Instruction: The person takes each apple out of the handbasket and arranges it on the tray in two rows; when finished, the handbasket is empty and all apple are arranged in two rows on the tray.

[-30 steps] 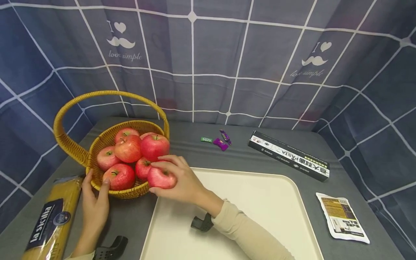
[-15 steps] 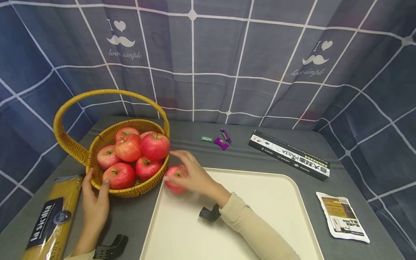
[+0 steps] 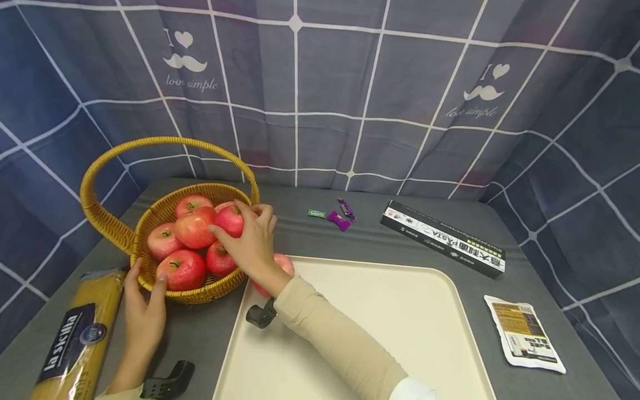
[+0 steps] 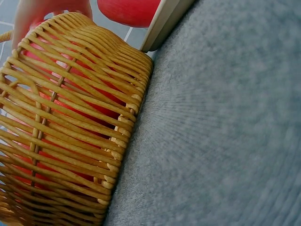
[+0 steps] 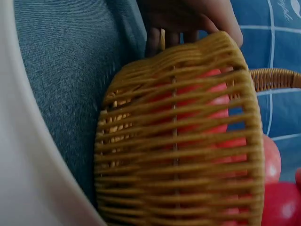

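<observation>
Several red apples [image 3: 182,270] fill a yellow woven basket [image 3: 195,296] with a tall handle [image 3: 170,141], at the left in the head view. My left hand [image 3: 144,322] grips the basket's near left rim, thumb on top; its fingers show below the weave in the right wrist view. Over the basket's right side, my right hand [image 3: 252,239] holds an apple [image 3: 230,220] between thumb and fingers. One more apple [image 3: 284,264] rests on the left edge of the cream tray [image 3: 370,322], partly hidden behind the right wrist.
A spaghetti pack [image 3: 70,339] lies left of the left hand. Small wrapped candies [image 3: 339,221] lie behind the tray. A black pasta box [image 3: 442,239] sits back right, and a white-edged food pouch [image 3: 525,333] is at the right. A tiled-pattern cloth [image 3: 320,83] hangs behind.
My right hand has set one apple on the tray's left edge, let it go, then moved back left to the basket and taken hold of another apple. The left hand stays put.
</observation>
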A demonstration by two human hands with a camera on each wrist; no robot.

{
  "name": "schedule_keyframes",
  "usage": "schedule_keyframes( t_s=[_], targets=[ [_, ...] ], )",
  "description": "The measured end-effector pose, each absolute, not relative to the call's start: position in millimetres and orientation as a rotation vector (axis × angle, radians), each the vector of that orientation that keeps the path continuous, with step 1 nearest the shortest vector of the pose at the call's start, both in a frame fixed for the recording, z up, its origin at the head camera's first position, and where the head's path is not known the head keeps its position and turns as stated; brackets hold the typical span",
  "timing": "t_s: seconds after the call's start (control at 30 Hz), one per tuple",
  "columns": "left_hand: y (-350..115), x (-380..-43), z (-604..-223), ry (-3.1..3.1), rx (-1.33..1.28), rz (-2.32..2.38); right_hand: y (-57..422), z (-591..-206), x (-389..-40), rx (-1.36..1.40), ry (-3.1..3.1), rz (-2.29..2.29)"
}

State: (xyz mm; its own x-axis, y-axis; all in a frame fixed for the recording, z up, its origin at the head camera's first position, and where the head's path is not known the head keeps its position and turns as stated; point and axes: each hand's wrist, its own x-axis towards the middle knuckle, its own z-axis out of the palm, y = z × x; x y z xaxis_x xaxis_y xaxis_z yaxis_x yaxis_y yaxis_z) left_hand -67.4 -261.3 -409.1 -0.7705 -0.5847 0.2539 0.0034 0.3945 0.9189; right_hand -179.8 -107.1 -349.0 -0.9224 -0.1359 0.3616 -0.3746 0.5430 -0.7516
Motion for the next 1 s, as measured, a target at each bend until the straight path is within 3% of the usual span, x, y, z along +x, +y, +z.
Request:
schedule_keyframes(
  t_s=[0.3, 0.67, 1.0],
  targets=[
    [-262, -69, -411, -2.114, 0.497, -1.372, -49, -342, -187, 0.585, -2.416, 1.731],
    [-263, -65, -406, -2.115, 0.505, -1.378, 75, -374, -178, 0.683, -2.588, 1.366],
    [-263, -66, -407, -2.123, 0.491, -1.378, 110, -399, -153, 0.878, -2.744, 1.134]
  ],
)
